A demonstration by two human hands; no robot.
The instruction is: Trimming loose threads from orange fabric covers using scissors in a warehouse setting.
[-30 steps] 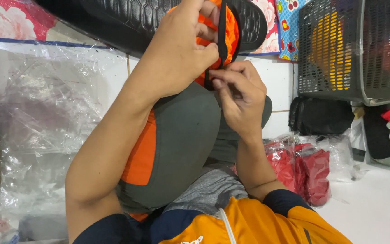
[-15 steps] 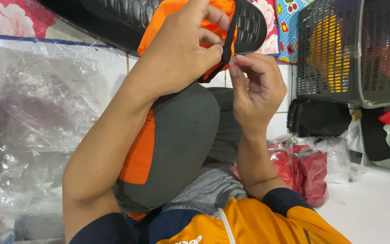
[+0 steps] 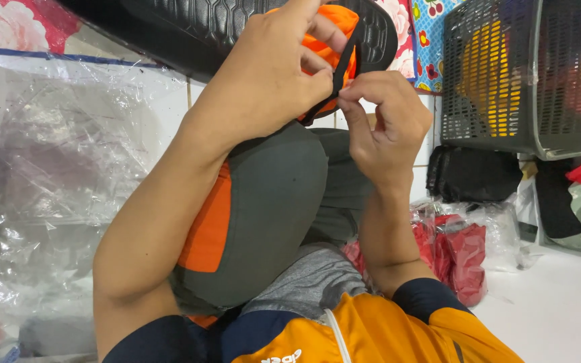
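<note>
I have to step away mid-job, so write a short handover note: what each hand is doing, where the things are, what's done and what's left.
Left hand: gripping the bunched orange fabric piece up near the black sandal sole.
Right hand: fingertips pinching the black strap at the fabric's edge.
The grey-and-orange shorts leg sits below both hands; red bagged items lie to the right, beneath the dark mesh basket.
Done: fabric gathered, strap caught.
Left: strap work unfinished; how far along it is cannot be told.

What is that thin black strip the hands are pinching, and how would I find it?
Start at the big dark grey and orange garment lying over the person's lap. Follow it up to the bunched orange fabric gripped by the left hand. The black strap runs down its edge, pinched by the right hand; it is narrow and black, unlike the orange cloth.
</note>
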